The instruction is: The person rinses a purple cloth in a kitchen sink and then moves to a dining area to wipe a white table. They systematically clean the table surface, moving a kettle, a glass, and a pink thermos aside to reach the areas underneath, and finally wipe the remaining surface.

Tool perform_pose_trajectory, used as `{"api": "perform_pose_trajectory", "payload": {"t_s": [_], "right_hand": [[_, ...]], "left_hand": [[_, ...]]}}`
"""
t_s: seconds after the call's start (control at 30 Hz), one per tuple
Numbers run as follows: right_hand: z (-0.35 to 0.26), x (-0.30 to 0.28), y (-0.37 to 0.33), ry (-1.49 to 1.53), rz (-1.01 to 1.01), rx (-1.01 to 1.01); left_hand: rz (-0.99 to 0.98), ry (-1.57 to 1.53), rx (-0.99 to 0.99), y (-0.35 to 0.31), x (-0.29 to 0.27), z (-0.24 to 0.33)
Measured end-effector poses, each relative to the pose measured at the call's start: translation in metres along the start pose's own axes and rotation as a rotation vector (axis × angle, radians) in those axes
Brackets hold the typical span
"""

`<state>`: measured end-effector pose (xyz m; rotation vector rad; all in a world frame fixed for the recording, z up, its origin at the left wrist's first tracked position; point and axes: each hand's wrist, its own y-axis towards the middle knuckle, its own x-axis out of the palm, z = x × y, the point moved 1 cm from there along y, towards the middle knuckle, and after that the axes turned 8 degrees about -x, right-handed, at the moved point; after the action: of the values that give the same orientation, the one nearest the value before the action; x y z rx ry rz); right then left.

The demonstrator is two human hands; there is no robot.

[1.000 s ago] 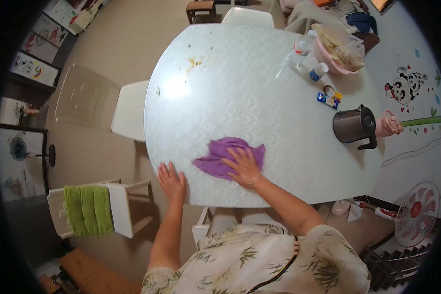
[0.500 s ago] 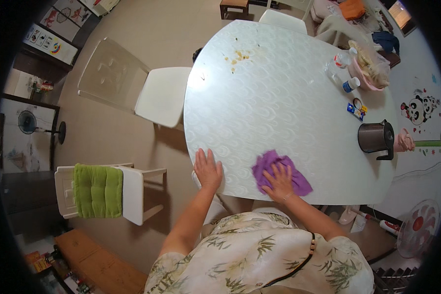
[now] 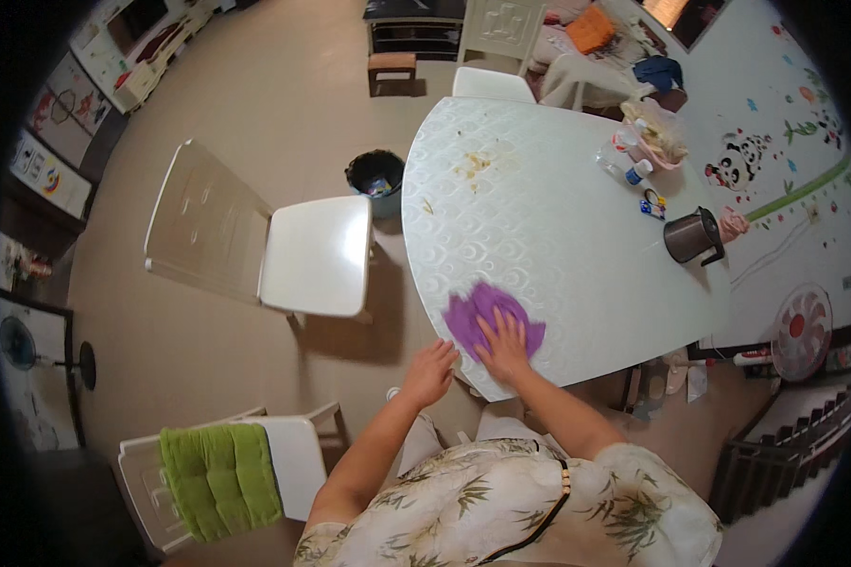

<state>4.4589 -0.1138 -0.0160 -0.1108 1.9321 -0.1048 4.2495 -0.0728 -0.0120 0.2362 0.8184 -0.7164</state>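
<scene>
A crumpled purple cloth (image 3: 465,326) lies on the near left part of the white patterned table (image 3: 577,246). My right hand (image 3: 503,348) presses down on it from above, holding it against the tabletop, fingers forward over the fabric. My left hand (image 3: 431,372) is at the table's left edge, its fingers extended and nothing in them; whether the fingertips touch the edge is hard to tell. Yellowish food bits (image 3: 475,168) are scattered at the far left of the tabletop, with a smaller scrap (image 3: 427,206) nearer the left edge.
Along the table's right side stand a dark jug (image 3: 692,236), a white bottle with a blue label (image 3: 638,173), small packets (image 3: 651,204) and a pink basket (image 3: 660,156). A bin (image 3: 378,180) and white chair (image 3: 317,255) are left of it. Another chair carries a green cushion (image 3: 219,480).
My right hand has slid the purple cloth leftward, near the table's left edge. My left hand has come off the tabletop to the edge. The view has shifted, bringing the bin into sight.
</scene>
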Motion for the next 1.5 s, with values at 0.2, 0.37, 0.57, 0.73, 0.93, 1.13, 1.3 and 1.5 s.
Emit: {"api": "perform_pose_trajectory", "payload": {"t_s": [0.2, 0.37, 0.57, 0.73, 0.93, 1.13, 1.3, 1.5], "right_hand": [[-0.008, 0.024, -0.101, -0.095, -0.006, 0.097], [-0.039, 0.024, -0.028, -0.081, -0.019, 0.091], [-0.044, 0.01, 0.105, -0.021, 0.095, 0.106], [-0.037, 0.004, 0.141, 0.081, 0.101, 0.062], [-0.038, 0.006, 0.077, 0.079, 0.032, 0.001], [-0.061, 0.009, 0.137, 0.019, 0.022, 0.147], [-0.07, 0.009, 0.171, 0.014, 0.086, 0.25], [-0.101, 0.027, 0.113, 0.06, 0.134, 0.524]], "left_hand": [[-0.001, -0.169, 0.054, 0.004, -0.001, -0.016], [-0.01, -0.326, -0.028, 0.019, -0.016, -0.026], [-0.02, -0.261, -0.117, 0.065, -0.04, -0.05], [-0.026, -0.199, -0.069, 0.11, -0.068, -0.079], [-0.126, -0.103, 0.021, 0.152, -0.09, -0.056], [-0.176, -0.112, 0.147, 0.155, -0.095, -0.078], [-0.315, -0.168, 0.177, 0.182, -0.125, -0.091], [-0.488, -0.123, 0.415, 0.173, -0.128, -0.119]]}}
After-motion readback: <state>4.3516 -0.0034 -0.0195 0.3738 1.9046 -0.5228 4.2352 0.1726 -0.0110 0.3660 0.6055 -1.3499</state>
